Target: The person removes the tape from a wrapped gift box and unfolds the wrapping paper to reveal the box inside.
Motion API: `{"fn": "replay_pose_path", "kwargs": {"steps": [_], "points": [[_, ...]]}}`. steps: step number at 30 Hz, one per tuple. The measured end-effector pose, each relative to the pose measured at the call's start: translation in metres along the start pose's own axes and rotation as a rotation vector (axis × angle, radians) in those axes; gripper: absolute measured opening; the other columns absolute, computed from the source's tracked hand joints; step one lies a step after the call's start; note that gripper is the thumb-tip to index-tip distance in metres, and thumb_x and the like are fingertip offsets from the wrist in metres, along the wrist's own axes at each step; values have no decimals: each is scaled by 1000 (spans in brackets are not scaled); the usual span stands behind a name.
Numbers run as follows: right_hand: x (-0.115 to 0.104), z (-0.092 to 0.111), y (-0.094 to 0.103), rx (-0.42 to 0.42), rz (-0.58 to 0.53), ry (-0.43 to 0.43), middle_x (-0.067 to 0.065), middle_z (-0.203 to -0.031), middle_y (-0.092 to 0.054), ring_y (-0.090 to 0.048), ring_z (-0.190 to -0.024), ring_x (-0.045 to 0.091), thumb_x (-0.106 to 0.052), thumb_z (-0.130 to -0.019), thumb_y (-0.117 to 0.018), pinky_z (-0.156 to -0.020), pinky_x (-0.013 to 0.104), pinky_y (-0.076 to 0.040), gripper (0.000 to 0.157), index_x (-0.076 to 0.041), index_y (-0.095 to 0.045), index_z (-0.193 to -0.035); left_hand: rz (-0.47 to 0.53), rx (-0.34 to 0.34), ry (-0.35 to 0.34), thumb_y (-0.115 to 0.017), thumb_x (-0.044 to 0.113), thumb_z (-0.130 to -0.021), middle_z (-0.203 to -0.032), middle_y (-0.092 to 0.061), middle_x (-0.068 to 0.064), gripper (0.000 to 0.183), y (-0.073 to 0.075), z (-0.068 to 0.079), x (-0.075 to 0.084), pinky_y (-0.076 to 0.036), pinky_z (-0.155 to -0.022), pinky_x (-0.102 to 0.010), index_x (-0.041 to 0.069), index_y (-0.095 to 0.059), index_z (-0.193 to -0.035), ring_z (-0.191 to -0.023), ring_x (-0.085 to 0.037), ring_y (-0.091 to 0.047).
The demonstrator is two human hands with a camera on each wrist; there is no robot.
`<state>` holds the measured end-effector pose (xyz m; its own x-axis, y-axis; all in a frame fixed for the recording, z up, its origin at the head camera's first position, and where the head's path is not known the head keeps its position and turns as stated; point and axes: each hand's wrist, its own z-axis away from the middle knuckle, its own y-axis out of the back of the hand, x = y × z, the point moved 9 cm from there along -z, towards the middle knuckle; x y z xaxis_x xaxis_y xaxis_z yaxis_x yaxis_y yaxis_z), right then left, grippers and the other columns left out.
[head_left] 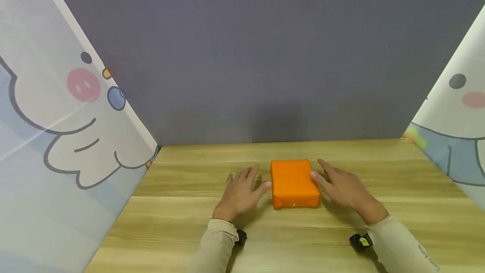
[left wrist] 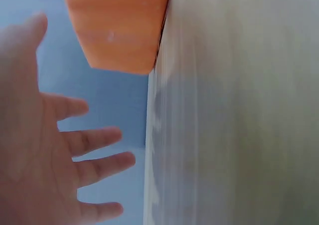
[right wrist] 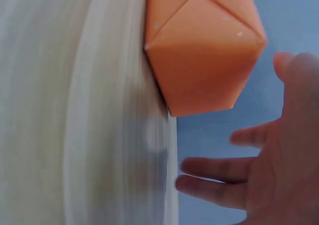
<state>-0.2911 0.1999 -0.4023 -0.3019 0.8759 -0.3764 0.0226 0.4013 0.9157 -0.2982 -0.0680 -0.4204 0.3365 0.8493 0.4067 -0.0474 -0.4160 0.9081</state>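
Observation:
An orange wrapped box [head_left: 292, 178] lies flat on the wooden table between the two hands, its folded paper ends showing in the right wrist view. To its left is the left hand [head_left: 242, 193], fingers spread and thumb pointing at the box's side; in the left wrist view the palm [left wrist: 35, 155] faces the box with a gap between. On the other side, the right hand [head_left: 342, 186] has its fingers extended, and its thumb tip is at the box's right edge in the head view. The right wrist view shows this thumb [right wrist: 284, 65] close beside the box; contact cannot be told.
The wood-grain table [head_left: 170, 231] meets a dark grey panel [head_left: 280, 54] at the back. Cartoon-printed sheets stand at the left [head_left: 57, 108] and right [head_left: 462, 129]. A black strap mount [head_left: 358, 242] is at the right wrist, another [head_left: 240, 237] at the left.

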Motion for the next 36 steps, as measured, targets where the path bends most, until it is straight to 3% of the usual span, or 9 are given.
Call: {"fn": "replay_pose_path", "kwargs": {"steps": [6, 14, 26, 36], "points": [[4, 3, -6, -40, -152, -69, 26, -135, -58, -56, -119, 48, -57, -106, -31, -93, 65, -43, 76, 3, -36, -152, 85, 28, -56, -24, 70, -100, -142, -57, -5, 81, -2, -4, 14, -28, -114, -55, 13, -37, -156, -136, -30, -46], [-10, -2, -12, -1, -170, -31, 25, -138, -56, -52, -126, 45, -57, -105, -34, -101, 61, -40, 75, 6, -48, -144, 109, 39, -80, -26, 65, -103, -136, -61, -7, 77, -2, -3, 19, -44, -104, -48, 8, -43, -152, -125, -29, -57], [-8, 5, -18, 9, -224, -51, 21, -133, -61, -55, -124, 42, -56, -104, -39, -101, 60, -42, 70, 4, -56, -139, 95, 1, -114, -29, 63, -103, -131, -64, -10, 78, -16, -5, 27, -47, -98, -47, 2, -46, -149, -117, -29, -61], [-7, 2, -24, -4, -258, -61, 22, -130, -63, -58, -121, 41, -57, -104, -41, -99, 59, -44, 73, 6, -54, -139, 59, -73, -41, -23, 77, -96, -145, -54, -8, 92, -23, 1, 22, -37, -108, -52, 7, -40, -154, -132, -30, -50]]}}
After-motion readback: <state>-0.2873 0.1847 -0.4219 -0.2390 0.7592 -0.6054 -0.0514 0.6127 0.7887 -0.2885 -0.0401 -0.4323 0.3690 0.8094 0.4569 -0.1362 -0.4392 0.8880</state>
